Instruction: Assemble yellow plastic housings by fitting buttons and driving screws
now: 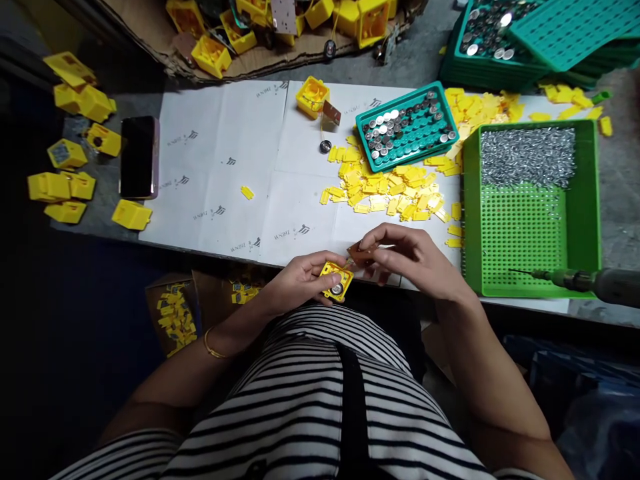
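Observation:
My left hand [303, 279] is closed around a small yellow plastic housing [337, 280] with a round metal part inside it, held just off the table's near edge. My right hand [407, 257] pinches a small brown circuit board [361, 252] right beside the housing; thin wires seem to join the two. Just beyond the hands a heap of small yellow plastic covers [385, 187] lies on white paper sheets [240, 167].
A teal tray of button cells [407, 127] sits behind the covers. To the right stands a green basket [533, 213] holding small metal parts, with an electric screwdriver [590, 283] at its front. A black phone [139, 157] and yellow housings [75, 153] lie at left.

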Motion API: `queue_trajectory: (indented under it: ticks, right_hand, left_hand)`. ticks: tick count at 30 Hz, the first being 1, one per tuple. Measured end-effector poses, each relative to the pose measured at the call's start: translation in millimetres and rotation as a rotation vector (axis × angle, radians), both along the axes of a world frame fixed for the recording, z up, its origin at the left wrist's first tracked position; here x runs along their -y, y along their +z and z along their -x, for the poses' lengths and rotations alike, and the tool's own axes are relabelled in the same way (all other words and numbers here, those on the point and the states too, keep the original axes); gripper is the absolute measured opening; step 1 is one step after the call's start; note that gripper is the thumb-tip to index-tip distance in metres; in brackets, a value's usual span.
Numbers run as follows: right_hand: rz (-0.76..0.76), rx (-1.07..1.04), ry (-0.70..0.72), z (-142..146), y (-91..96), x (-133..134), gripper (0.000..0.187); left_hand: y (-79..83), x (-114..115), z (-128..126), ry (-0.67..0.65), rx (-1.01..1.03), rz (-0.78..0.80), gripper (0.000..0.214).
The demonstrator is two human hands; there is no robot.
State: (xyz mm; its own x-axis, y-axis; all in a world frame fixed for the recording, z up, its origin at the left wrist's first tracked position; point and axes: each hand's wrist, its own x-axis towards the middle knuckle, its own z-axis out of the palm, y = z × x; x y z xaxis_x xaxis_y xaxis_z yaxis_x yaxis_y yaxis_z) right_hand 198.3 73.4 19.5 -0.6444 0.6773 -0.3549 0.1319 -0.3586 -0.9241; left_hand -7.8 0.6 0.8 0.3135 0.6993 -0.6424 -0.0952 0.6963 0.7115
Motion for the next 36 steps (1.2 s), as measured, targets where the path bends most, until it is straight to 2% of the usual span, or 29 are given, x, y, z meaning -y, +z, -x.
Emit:
queue_trajectory:
  ticks: [4,6,9,13,16,25,28,32,36]
  right_hand:
    - [-0.141,0.028,-0.137,6,-5.9,11,0.041]
    - [-0.218,0.036,-0.150,8,-7.1,18,0.033]
    - [-0.360,0.086,-0.071,10,-4.9,27,0.008]
    - [-0.546,0.094,0.042,10,0.6,37,0.018]
    - [-0.622,0.131,0.082,8,3.0,42,0.026]
    - [-0.808,0.340,0.200,11,2.2,58,0.032]
    - [-0.822,0.380,0.230,11,1.7,60,0.031]
    - [-0.741,0.403,0.205,6,2.2,62,0.033]
    - [-0.639,0.265,0.128,3,2.3,62,0.037]
  left_hand:
    - [-6.0,1,-1,0.105,-0.026,-0.009,0.029]
    - [-6.7,1,-1,0.142,0.008,0.011,0.029]
    - [-3.9,0,-2,0.201,0.101,0.053,0.026]
    - [3.5,-3,-2,0.297,0.208,0.112,0.025]
    - [7.7,-2,-4,0.325,0.228,0.100,0.022]
    - [6.3,-3,-12,0.299,0.064,0.060,0.022]
    - [5.9,-3,-13,0.329,0.055,0.061,0.021]
    - [7.9,-1,-13,0.398,0.067,0.063,0.026]
    - [7.7,2,-13,0.440,0.086,0.031,0.027]
